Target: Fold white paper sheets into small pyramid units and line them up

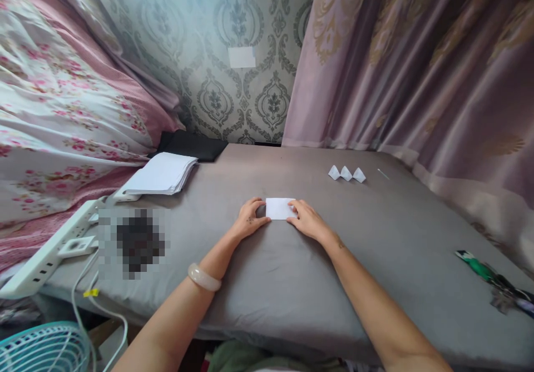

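A small white paper rectangle [277, 209] lies on the grey cloth in front of me, between my two hands. My left hand [250, 219] curls at its left edge, with thumb and fingertips at the corners and a gap between them. My right hand [307, 219] holds the right edge, its fingers over the upper right part and the thumb at the lower edge. Farther back on the right, a row of three folded white paper pieces [346, 173] rests on the cloth.
A stack of white paper [162, 173] lies at the back left before a black flat item [196, 145]. On the left are a white power strip [50, 255], cables and a turquoise fan [45, 347]. A green-handled tool [479, 268] and keys [503, 297] lie far right.
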`<state>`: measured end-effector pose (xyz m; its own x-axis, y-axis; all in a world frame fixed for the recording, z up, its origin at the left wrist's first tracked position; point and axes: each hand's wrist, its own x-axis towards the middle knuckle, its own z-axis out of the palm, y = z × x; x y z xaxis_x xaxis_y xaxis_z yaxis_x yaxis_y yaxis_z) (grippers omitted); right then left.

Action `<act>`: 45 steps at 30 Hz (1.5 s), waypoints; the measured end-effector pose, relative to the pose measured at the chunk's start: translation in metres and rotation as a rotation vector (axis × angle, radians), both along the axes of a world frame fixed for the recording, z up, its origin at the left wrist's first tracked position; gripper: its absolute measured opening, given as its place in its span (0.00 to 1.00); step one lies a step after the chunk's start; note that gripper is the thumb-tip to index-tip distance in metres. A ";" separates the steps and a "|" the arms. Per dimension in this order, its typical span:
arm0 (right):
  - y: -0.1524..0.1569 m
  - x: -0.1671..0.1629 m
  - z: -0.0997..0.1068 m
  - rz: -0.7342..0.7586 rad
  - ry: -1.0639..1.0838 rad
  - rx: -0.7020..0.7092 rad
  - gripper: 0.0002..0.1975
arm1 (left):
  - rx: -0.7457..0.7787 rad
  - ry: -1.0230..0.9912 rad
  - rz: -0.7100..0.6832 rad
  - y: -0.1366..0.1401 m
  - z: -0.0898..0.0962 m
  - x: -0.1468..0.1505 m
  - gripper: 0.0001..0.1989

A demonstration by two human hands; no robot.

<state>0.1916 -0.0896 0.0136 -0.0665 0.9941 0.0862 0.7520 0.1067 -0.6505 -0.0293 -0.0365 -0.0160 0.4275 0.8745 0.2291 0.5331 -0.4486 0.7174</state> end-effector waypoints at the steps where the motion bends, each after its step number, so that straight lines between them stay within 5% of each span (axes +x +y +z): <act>1: 0.004 -0.002 -0.001 0.021 -0.020 -0.006 0.21 | 0.002 -0.023 -0.006 0.000 -0.001 0.000 0.24; 15: 0.004 -0.003 -0.021 0.023 0.033 0.109 0.27 | -0.169 -0.070 0.108 0.009 0.009 0.009 0.06; 18: 0.003 -0.004 -0.016 -0.063 -0.055 0.319 0.31 | 0.029 -0.034 0.082 0.006 0.019 0.012 0.02; 22: 0.001 -0.006 -0.004 -0.185 -0.217 0.611 0.28 | 0.525 0.040 0.036 0.000 0.033 0.013 0.03; 26: -0.003 -0.011 0.004 -0.119 -0.303 0.726 0.13 | 0.820 0.182 -0.099 -0.008 0.037 0.010 0.08; 29: -0.003 -0.015 0.005 -0.067 -0.357 0.721 0.14 | 0.889 0.265 -0.142 -0.012 0.034 0.009 0.10; 35: -0.001 -0.018 0.002 0.013 -0.473 0.651 0.12 | 0.613 0.321 -0.154 -0.013 0.023 0.004 0.12; 40: -0.007 -0.014 -0.004 0.193 -0.498 0.402 0.14 | 0.323 0.296 -0.105 -0.008 0.014 -0.002 0.20; 45: -0.008 -0.007 -0.006 0.166 -0.355 0.252 0.12 | 0.142 0.175 -0.015 -0.004 0.013 -0.002 0.16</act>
